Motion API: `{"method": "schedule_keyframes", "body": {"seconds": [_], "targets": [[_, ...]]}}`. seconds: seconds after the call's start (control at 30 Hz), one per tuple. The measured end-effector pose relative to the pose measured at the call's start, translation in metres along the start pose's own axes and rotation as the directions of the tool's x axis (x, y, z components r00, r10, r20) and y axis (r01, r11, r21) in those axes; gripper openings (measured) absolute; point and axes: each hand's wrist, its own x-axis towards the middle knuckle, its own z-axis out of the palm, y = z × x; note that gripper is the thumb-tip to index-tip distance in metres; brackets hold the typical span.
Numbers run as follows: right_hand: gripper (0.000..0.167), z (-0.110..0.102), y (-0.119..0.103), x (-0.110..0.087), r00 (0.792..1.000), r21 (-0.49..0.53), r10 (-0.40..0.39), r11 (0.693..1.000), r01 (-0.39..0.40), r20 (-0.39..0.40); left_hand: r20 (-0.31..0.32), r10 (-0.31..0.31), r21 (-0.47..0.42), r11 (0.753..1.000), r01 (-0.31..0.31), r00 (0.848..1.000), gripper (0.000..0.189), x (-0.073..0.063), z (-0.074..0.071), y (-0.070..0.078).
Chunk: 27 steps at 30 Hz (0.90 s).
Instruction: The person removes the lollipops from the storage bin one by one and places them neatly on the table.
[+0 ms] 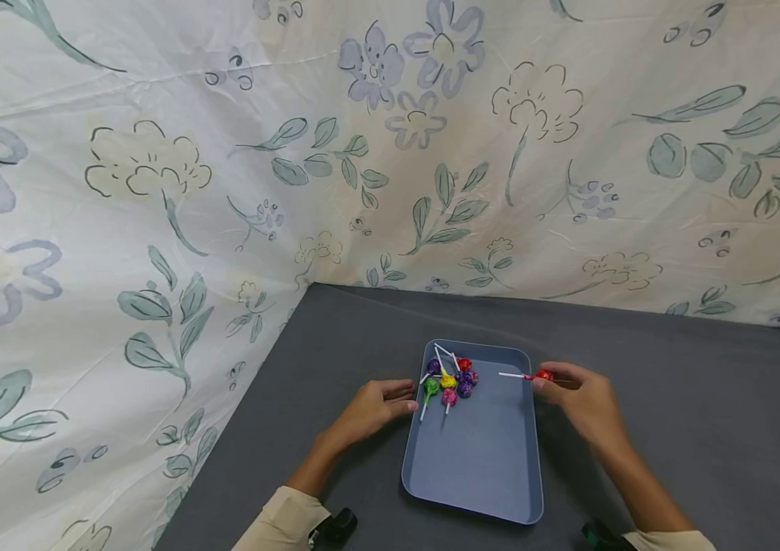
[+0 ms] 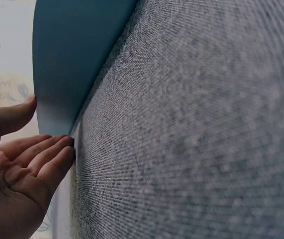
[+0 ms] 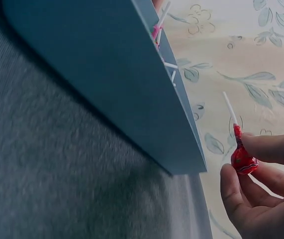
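Note:
My right hand [image 1: 584, 398] pinches a red-wrapped lollipop [image 3: 243, 158] by its candy end, over the right rim of a blue-grey tray [image 1: 479, 459]. Its white stick points left across the tray in the head view. At the tray's left side, my left hand [image 1: 379, 409] has its fingertips right at the outer wall, thumb apart from the fingers, holding nothing. Several lollipops lie bunched in the tray's upper left: a green one [image 1: 432, 386], a yellow one [image 1: 448, 380], a pink one [image 1: 449, 397], a red one [image 1: 464, 364] and purple ones [image 1: 465, 386].
The tray stands on a dark grey cloth surface [image 1: 693, 428]. Behind and to the left hangs a white floral sheet [image 1: 431, 191], meeting the surface along its back and left edges. Dark bands [image 1: 334, 528] sit at both wrists, by the cream sleeves.

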Motion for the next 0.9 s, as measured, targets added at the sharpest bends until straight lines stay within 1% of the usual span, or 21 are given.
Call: {"method": "schedule_keyframes", "body": {"seconds": [0.13, 0.33, 0.77, 0.9], "targets": [[0.045, -0.008, 0.005, -0.001, 1.000, -0.011, 0.010, 1.000, -0.010, -0.002, 0.000, 0.006, -0.007, 1.000, -0.006, 1.000, 0.056, 0.000, 0.000, 0.000], [0.048, -0.017, 0.012, -0.001, 0.999, -0.025, 0.045, 0.999, -0.045, 0.002, -0.001, 0.007, -0.013, 1.000, -0.007, 1.000, 0.056, 0.001, 0.001, 0.000], [0.047, -0.035, 0.033, -0.004, 0.996, 0.000, 0.077, 0.997, -0.077, -0.042, 0.003, 0.000, -0.003, 1.000, 0.000, 1.000, 0.055, 0.001, 0.000, 0.000], [0.047, -0.039, 0.040, -0.004, 0.996, -0.016, 0.073, 0.997, -0.073, -0.049, 0.002, -0.002, -0.001, 1.000, 0.002, 1.000, 0.055, 0.000, 0.000, 0.001]]}}
